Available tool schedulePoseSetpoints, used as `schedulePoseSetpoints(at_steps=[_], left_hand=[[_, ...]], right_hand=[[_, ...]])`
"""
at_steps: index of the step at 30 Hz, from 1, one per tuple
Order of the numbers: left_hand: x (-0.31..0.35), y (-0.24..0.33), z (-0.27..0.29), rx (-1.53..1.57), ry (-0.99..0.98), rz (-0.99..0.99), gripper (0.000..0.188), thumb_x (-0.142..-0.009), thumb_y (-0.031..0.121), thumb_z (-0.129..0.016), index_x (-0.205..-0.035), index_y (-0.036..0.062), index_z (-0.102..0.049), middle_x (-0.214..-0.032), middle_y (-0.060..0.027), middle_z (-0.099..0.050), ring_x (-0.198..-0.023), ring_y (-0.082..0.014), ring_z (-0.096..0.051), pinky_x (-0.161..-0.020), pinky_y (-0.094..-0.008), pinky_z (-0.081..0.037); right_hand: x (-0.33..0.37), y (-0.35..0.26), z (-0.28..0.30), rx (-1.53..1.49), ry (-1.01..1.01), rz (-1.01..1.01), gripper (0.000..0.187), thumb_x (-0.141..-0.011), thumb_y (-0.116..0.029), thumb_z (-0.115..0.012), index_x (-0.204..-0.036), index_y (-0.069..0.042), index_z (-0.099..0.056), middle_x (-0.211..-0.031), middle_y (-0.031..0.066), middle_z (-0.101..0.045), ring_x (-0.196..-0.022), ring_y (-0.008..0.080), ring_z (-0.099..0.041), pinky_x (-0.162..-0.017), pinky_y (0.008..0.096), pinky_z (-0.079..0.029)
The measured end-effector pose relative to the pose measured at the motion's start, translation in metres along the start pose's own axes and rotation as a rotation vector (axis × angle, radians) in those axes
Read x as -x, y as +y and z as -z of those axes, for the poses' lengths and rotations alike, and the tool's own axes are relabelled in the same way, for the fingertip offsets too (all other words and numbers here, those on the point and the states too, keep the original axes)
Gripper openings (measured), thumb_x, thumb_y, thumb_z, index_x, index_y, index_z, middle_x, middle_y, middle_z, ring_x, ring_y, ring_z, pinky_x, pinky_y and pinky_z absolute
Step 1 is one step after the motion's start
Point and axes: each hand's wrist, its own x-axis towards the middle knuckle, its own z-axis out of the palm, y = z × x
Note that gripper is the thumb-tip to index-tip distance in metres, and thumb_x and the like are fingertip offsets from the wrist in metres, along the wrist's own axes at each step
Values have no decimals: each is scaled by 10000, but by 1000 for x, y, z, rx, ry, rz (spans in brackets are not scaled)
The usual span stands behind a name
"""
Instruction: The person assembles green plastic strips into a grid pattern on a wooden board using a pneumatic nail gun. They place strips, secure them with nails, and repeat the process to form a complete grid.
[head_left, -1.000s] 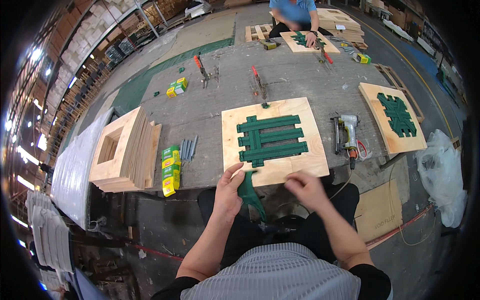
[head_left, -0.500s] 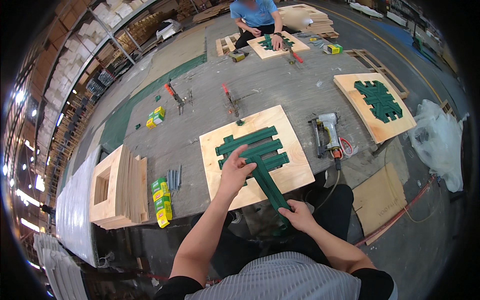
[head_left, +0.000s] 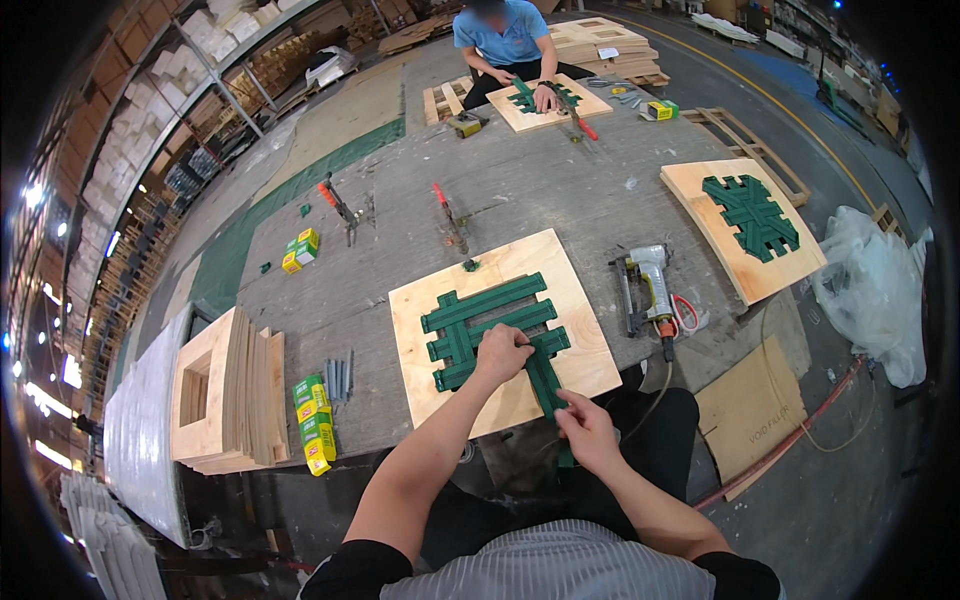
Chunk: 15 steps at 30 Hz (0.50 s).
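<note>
A square plywood board point(head_left: 586, 300) lies in front of me at the table's edge, with dark green webbing straps crossing over its cut-out middle. Some straps point(head_left: 500, 293) run crosswise, and another point(head_left: 462, 340) is woven through them at the left. A loose green strap point(head_left: 543, 386) extends from the weave toward my body. My left hand point(head_left: 500, 355) pinches this strap where it meets the crosswise ones. Lower down, my right hand point(head_left: 588, 428) grips the same strap near the board's front edge; its tail hangs below.
A staple gun point(head_left: 655, 285) with a hose lies right of the board. Beyond it is a finished-looking strapped board point(head_left: 700, 215). Stacked wooden frames point(head_left: 232, 390), staple boxes point(head_left: 315, 425) and staple strips point(head_left: 340, 376) are at left. Clamp-like pliers point(head_left: 448, 215) lie ahead; a co-worker point(head_left: 505, 45) sits opposite.
My left hand has moved right and down along the straps, its fingers now curled in. The loose strap's upper end has gone into the weave, and less of its length shows.
</note>
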Motion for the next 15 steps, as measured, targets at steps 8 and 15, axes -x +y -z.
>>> schedulePoseSetpoints(at_steps=[8, 15], left_hand=[[-3, -5, 0, 61, 4, 47, 295, -782, 255, -825, -948, 13, -789, -912, -184, -762, -852, -309, -748, -795, -414, -589], [-11, -9, 2, 234, -150, 107, 286, -792, 252, -816, -947, 14, -787, -831, -163, -757, -762, -265, -734, -730, -395, -571]], right_hand=[[-73, -30, -57, -741, -94, -495, 491, -1031, -127, -547, -1489, -65, -382, -833, 32, -633, -605, 132, -584, -632, 341, -533], [-97, -23, -60, -851, -28, -578, 191, -1086, -316, -508, -1104, -130, -548, -756, -3, -617, -540, 126, -530, -661, 376, -529]])
